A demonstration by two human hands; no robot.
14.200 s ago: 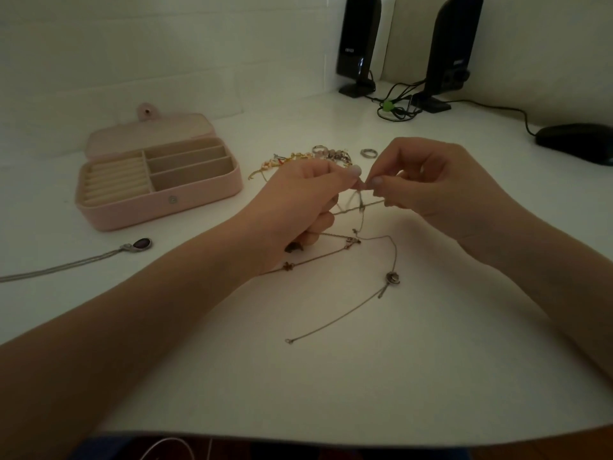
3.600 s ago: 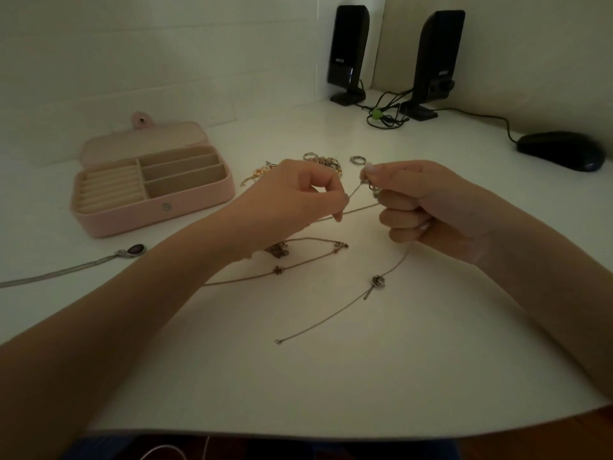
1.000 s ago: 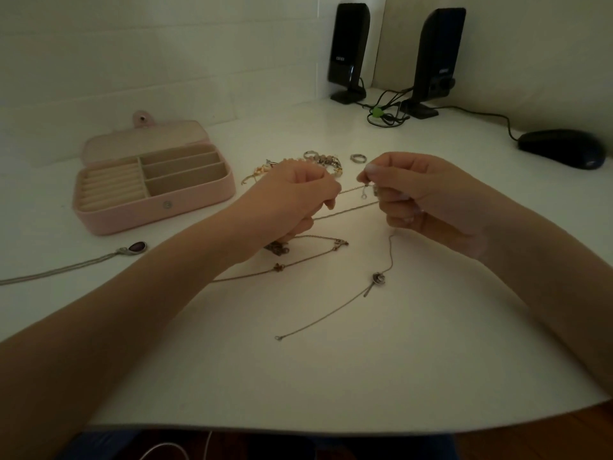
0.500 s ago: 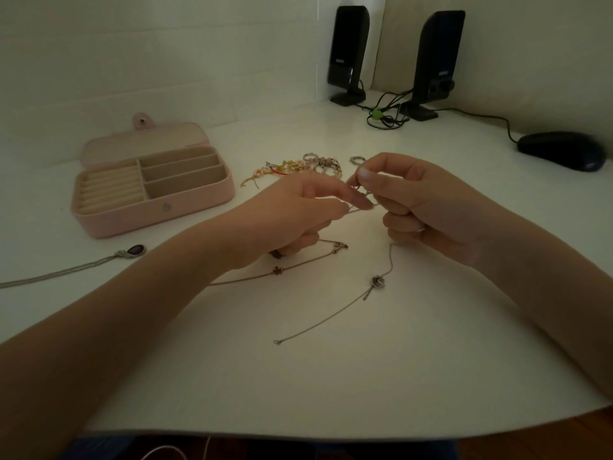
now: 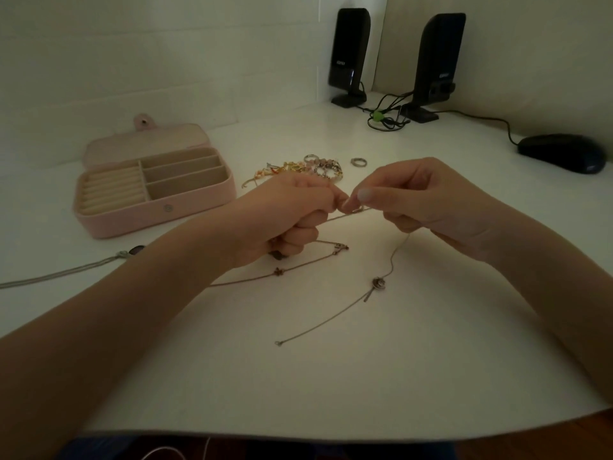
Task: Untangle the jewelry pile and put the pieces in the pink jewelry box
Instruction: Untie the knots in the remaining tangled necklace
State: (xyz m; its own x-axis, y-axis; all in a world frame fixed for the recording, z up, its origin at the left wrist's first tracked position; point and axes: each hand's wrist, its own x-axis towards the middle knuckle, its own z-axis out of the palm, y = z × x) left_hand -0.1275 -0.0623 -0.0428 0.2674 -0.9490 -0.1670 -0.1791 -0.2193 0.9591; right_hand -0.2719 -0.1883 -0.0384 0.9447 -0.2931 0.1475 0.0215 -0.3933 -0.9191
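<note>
Your left hand (image 5: pixel 292 214) and right hand (image 5: pixel 421 200) have closed together mid-frame, both pinching the thin chain (image 5: pixel 335 219), so the knot remains and the pink jewelry box (image 5: pixel 156 214) is still empty.

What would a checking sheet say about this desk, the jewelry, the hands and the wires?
Surface: white desk, dim light.
Job's things: pink jewelry box open, compartments look empty; thin chain partly lifted, rest trailing on desk; bead bracelet pile behind the hands; loose ring; pendant necklace lying at left.
Clutter: computer mouse; two speakers.
Hands: left hand and right hand both pinch the thin chain above the desk.
Cables: speaker cables bundled with a green tie; mouse cable to the wall.
Surroundings: white wall.
</note>
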